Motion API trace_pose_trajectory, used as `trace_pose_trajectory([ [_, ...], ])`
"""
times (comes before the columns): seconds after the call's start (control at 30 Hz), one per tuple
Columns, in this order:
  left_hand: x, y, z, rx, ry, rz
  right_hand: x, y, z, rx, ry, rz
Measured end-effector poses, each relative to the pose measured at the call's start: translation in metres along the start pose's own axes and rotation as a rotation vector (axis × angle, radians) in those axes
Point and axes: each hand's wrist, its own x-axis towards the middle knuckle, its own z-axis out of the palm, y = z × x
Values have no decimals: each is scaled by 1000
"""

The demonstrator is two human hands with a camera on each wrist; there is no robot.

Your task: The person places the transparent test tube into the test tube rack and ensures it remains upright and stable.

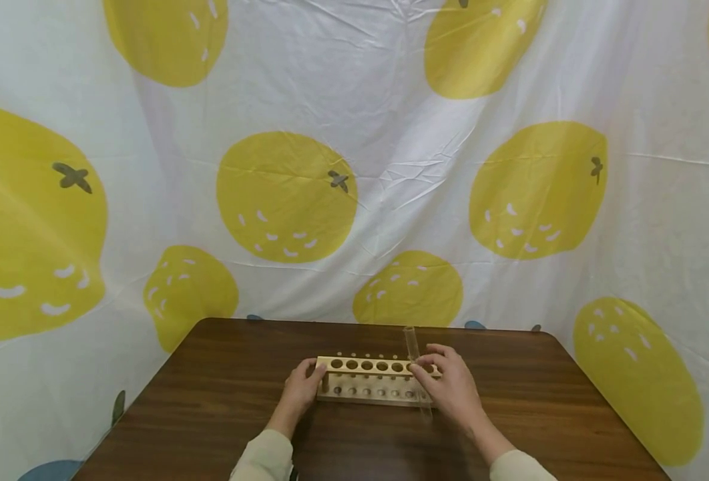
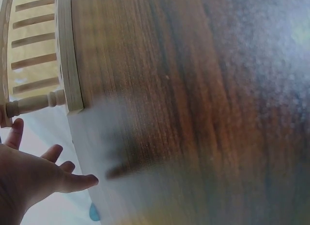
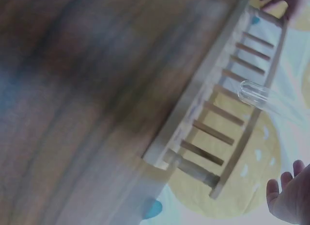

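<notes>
A pale wooden test tube rack (image 1: 378, 401) stands on the dark table, with a row of round holes along its top board. At its left end is my left hand (image 1: 302, 387); in the left wrist view the thumb (image 2: 16, 134) touches the top corner and the other fingers spread away. My right hand (image 1: 450, 387) pinches a clear glass test tube (image 1: 412, 344) between thumb and index finger, near the rack's right end. Slightly tilted, the tube crosses in front of the rack. Its rounded bottom (image 3: 253, 94) overlaps the rack in the right wrist view.
The brown wood-grain table (image 1: 222, 374) has rounded far corners. Behind and beside it hangs a white cloth (image 1: 390, 133) printed with large yellow fruit. Small pegs (image 1: 366, 355) stand in a row along the rack's back.
</notes>
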Motion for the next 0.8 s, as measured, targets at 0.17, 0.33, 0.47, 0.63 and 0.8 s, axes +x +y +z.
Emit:
trace_pose_trajectory([
  [0.17,0,0,0,1,2,-6,11,3,-15,72,46,50],
  [0.33,0,0,0,3,1,-3,22,6,-27,92,117,70],
  [0.47,0,0,-1,10,6,10,30,10,-32,99,156,116],
  [0.63,1,0,-1,10,17,12,36,17,-35,117,230,149],
  [0.8,1,0,-1,9,20,14,39,27,-36,105,290,159],
])
